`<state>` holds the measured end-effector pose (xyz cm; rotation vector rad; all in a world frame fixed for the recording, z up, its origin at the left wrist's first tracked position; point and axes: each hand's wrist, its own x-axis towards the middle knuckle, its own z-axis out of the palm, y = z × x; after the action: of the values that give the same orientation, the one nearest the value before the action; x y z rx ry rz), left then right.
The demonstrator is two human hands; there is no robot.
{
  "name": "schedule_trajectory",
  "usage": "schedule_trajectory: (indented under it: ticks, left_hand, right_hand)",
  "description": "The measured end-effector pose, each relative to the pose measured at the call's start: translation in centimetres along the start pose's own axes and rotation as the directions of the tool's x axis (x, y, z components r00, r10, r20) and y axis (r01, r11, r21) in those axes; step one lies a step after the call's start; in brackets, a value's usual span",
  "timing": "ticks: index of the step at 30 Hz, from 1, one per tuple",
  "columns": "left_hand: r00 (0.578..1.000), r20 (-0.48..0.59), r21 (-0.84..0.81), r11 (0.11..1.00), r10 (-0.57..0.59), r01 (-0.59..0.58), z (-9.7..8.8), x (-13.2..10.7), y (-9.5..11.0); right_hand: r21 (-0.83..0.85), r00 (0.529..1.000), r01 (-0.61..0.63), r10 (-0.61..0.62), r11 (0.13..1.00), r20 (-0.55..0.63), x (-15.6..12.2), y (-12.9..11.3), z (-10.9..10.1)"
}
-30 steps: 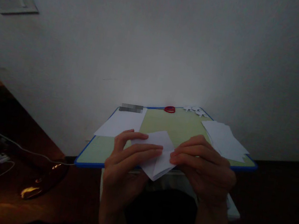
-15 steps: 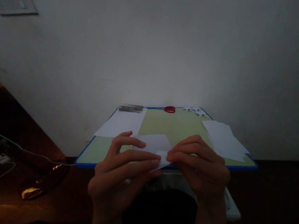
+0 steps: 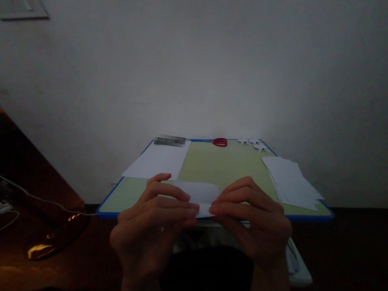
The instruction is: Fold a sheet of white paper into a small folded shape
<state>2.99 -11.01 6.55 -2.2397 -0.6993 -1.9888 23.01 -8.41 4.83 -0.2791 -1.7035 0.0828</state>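
Note:
Between my two hands is a small sheet of white paper [image 3: 198, 193], held up over the near edge of the table. Its near edge is turned over in a narrow fold. My left hand [image 3: 156, 222] pinches the fold from the left, with thumb and fingers closed on it. From the right, my right hand [image 3: 252, 220] grips the same fold, its fingertips a short gap from the left ones. My fingers hide both ends of the fold.
The green table [image 3: 225, 165] has a blue rim and stands against the wall. At its back lie red-handled scissors [image 3: 220, 142] and several white paper pieces [image 3: 252, 143]. Paper sheets [image 3: 288, 181] lie at right; another sheet [image 3: 162, 160] lies at left beneath a blurred dark object [image 3: 170, 141].
The paper has turned from a slant to nearly level, its far edge lower. Both hands have shifted slightly left, still pinching the fold.

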Motion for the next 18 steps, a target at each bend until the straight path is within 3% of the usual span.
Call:
schedule_trajectory:
  ticks: [11, 18]
  left_hand:
    - [1.0, -0.003, -0.034, 0.999, 0.003, -0.003, -0.6, -0.6, -1.3]
    - [1.0, -0.024, 0.031, 0.999, 0.005, -0.004, -0.6, -0.9, -1.9]
  right_hand:
    - [-0.017, 0.998, -0.037, 0.036, 0.999, -0.055, -0.8, 1.1, -0.5]
    - [-0.084, 0.996, -0.077, 0.072, 0.994, -0.056, -1.1, 1.5, -0.6]
